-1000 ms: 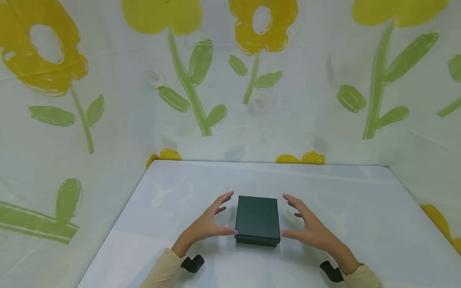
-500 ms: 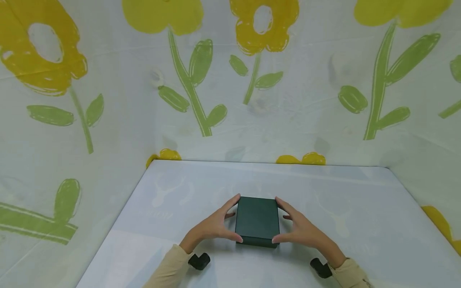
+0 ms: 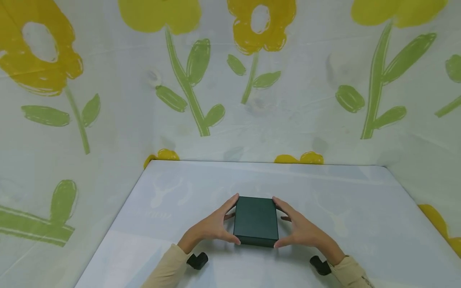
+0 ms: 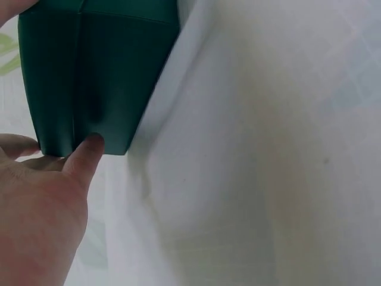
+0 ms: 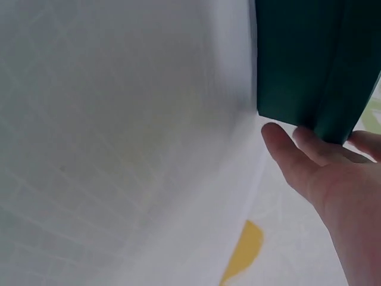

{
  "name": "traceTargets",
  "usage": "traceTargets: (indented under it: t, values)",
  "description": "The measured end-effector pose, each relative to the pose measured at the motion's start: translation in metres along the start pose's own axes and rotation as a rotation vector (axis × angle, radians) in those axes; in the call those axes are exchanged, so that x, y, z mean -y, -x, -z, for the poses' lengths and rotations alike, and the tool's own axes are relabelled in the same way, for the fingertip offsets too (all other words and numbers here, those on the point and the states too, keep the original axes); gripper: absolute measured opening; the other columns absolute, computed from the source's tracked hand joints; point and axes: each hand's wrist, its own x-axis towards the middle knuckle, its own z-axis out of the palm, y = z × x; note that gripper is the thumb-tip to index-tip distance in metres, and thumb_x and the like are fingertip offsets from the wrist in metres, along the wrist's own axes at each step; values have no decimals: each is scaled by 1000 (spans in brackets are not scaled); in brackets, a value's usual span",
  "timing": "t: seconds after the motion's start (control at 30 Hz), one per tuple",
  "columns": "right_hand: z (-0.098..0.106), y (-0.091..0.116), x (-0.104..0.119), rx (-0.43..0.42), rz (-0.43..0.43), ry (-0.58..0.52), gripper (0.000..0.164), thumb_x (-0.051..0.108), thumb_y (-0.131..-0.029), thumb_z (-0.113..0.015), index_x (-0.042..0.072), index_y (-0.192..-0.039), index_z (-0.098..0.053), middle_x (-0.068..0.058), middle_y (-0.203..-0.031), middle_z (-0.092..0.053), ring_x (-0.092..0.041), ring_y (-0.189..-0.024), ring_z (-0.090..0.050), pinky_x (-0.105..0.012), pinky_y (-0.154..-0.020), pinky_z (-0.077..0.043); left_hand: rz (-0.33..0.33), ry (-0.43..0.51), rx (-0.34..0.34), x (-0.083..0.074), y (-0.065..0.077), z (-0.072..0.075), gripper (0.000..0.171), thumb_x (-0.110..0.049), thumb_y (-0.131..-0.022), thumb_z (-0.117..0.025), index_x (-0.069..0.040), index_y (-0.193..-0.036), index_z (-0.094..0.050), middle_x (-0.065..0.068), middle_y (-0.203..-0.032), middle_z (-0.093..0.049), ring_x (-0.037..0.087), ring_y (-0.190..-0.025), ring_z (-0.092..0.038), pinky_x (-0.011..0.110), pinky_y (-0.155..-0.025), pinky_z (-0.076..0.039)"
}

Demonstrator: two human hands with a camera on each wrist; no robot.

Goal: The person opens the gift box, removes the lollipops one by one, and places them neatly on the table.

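A dark green lidded box [image 3: 256,218] sits on the white table between both hands in the head view. My left hand [image 3: 209,228] holds its left side, thumb at the near corner and forefinger at the far one. On the opposite side my right hand [image 3: 301,229] spans the box the same way. The left wrist view has the thumb of that hand against the box's side [image 4: 113,77], where a seam runs along it. In the right wrist view, fingertips meet the box's end [image 5: 303,71] and the thumb lies right at its lower corner.
The pale table [image 3: 173,192] reaches back to a white curtain [image 3: 306,100] printed with yellow flowers and green leaves, which also hangs at both sides. A black wrist device [image 3: 197,261] shows by the left sleeve, another black device [image 3: 320,265] by the right.
Both hands have come inward from either side of the box and now hold it at its sides. Over the last half second they have barely moved.
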Motion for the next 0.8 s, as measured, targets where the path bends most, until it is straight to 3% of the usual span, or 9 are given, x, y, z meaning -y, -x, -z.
traceTargets:
  t: [0.17,0.37,0.47,0.6,0.7,0.8]
  values:
    - [-1,-1,1,-26,15,14,119,32,-61,-89,13,-152,-15,-17,-154,-20,-36,-137,-27,-54,-100,-40,-13,-35,15,-2,0,1,127,-23,-65,-88,-19,-152,5,5,-159,2,9,-142,-8,26,-110,-29]
    - [1,-3,2,-51,44,31,117,35,-62,-89,16,-151,-17,-16,-153,-23,-34,-137,-29,-53,-100,-41,-26,-111,-4,-5,1,3,124,-27,-67,-87,-14,-153,3,2,-159,0,16,-143,-12,36,-112,-29]
    - [3,-3,1,-56,65,22,115,35,-62,-89,18,-151,-17,-15,-153,-23,-34,-137,-28,-53,-99,-41,-4,-114,-17,-19,4,4,121,-22,-69,-86,-10,-152,0,2,-158,-1,21,-143,-15,43,-112,-27]
    - [6,-3,3,-63,89,15,112,33,-64,-88,19,-151,-19,-9,-154,-23,-34,-137,-28,-54,-99,-41,-10,-101,-30,-26,3,6,117,-17,-71,-84,-17,-152,0,-2,-157,-2,18,-143,-13,43,-113,-25]
    - [10,-3,8,-69,117,2,109,29,-66,-87,15,-151,-20,-7,-154,-23,-34,-137,-28,-53,-100,-40,-39,-95,-46,-17,1,8,115,-23,-72,-84,-24,-152,-1,-7,-157,-3,12,-143,-12,39,-113,-26]
    - [14,-3,14,-70,155,-21,106,23,-68,-87,11,-150,-21,-8,-154,-23,-34,-137,-26,-53,-100,-39,-62,-67,-55,-18,1,9,113,-24,-74,-82,-21,-153,-3,-8,-157,-3,12,-143,-12,38,-113,-26]
